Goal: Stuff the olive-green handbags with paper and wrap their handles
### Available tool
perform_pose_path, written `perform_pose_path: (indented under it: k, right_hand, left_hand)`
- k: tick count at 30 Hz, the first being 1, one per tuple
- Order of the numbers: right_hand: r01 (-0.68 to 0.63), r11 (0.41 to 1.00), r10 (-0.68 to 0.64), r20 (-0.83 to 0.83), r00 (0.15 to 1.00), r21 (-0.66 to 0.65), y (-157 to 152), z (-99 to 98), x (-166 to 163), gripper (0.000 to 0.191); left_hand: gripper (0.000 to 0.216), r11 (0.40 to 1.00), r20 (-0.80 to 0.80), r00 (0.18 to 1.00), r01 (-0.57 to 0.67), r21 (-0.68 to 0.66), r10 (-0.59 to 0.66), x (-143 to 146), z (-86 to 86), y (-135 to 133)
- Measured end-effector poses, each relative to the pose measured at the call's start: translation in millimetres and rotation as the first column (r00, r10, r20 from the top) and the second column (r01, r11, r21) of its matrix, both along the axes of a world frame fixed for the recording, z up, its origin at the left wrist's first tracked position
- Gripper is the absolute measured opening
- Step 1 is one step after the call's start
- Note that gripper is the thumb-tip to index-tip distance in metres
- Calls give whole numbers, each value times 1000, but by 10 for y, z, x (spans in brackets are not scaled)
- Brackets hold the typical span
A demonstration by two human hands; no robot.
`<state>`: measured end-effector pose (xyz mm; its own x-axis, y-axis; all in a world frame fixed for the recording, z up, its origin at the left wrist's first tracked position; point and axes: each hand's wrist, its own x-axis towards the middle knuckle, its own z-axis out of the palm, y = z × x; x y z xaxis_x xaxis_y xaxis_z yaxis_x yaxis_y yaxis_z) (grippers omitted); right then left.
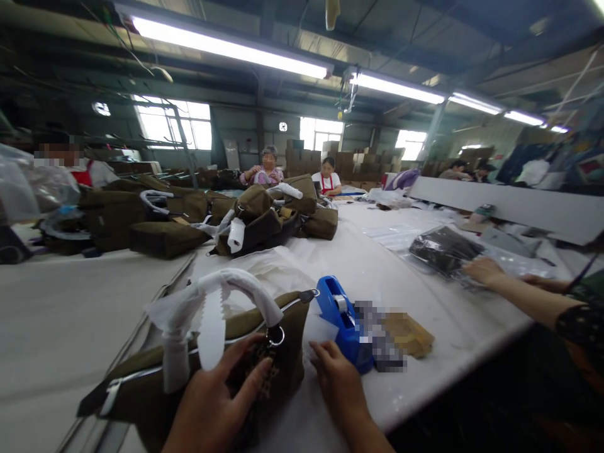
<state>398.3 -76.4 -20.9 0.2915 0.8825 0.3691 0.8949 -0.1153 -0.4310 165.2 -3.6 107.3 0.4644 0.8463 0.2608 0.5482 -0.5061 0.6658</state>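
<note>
An olive-brown handbag (pixel 292 352) stands before me with its zip running along the top. White wrapping covers its handles (pixel 236 280), and a white serrated strip (pixel 212 330) sticks up between them. My left hand (pixel 221 393) is at the front of the bag, thumb and fingers closed around a dark hanging piece with gold marks (pixel 264 377), below a metal ring (pixel 276 336). My right hand (pixel 340 387) is beside the bag, fingertips pinched on thin white paper (pixel 321 330). Just beyond it is a blue tape dispenser (pixel 337 308) with a roll in it.
Brown paper (pixel 408 333) lies right of the dispenser. Several olive bags (pixel 264 220) are heaped across the table (pixel 377 270). At right, a co-worker's hand (pixel 486 270) touches a dark item in clear plastic (pixel 443 248). Other people sit farther back.
</note>
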Motion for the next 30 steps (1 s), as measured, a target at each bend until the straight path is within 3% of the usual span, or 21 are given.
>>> perform_pose_path:
  k: [5,9,13,16,18,21,23,26,30]
  right_hand:
    - [-17,1000,16,78,997,19,98,64,21,31]
    - [-136,949,137,16,990,285,-74,136,71,30]
    - [-166,840,337,-256,906,517,-348,505,-47,15]
    - [-28,811,432,-565,703,585,-490,904,-239,14]
    - [83,819,465,-742,483,568,-509,1123,-346,22]
    - [192,862,455,-884,110,468,-431,1283,-407,29]
    - [218,887,433,-898,-84,407,-356,1283,-398,31]
    - [194,911,402,-889,-217,364,-289,1213,-391,33]
    - [170,914,402,-880,-254,369,-288,1151,-463,34]
  left_hand:
    - [42,1000,-22,1000,5,12,-5,-27,-61,21]
    - [45,999,-30,999,22,-24,-23,-15,-73,-3]
    - [48,992,-34,999,7,-127,-12,25,-34,-34]
    - [51,985,-27,1000,-3,-170,-2,54,-1,-31]
    - [54,984,-6,1000,-5,-176,4,58,8,-20]
    - [51,987,27,999,32,-160,-28,32,-1,-7]
    - [45,986,44,996,85,-145,-80,3,-7,-7]
    - [39,965,96,978,198,-172,-184,-27,12,-27]
    - [38,943,168,966,235,-236,-199,-16,90,-81]
